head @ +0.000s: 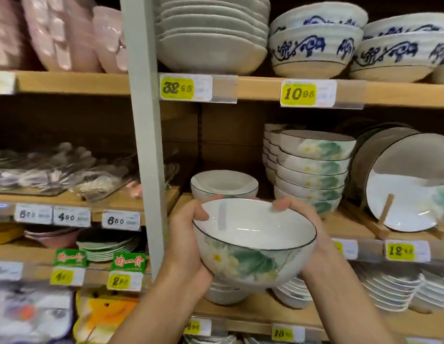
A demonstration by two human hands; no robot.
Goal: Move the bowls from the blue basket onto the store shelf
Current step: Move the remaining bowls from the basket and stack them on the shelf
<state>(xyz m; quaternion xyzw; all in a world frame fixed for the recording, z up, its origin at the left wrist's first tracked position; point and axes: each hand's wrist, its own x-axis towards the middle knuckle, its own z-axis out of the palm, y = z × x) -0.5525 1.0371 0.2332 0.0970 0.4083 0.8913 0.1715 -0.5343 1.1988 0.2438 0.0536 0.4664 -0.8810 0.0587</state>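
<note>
In the head view, both hands, the left hand [185, 234] and the right hand [312, 234], clasp a flowered bowl [253, 244] by its sides, held in the air in front of the middle shelf [352, 225]. A white bowl [224, 186] sits just behind it, with a stack of matching bowls [312, 170] to the right. The glazed bowl may slip, or knock the white bowl or the stack if it is pushed in too low or fast.

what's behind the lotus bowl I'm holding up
Directly behind the held lotus bowl sits a white bowl on the shelf; its lower part is hidden. Right of it stands a lotus bowl stack.
</note>
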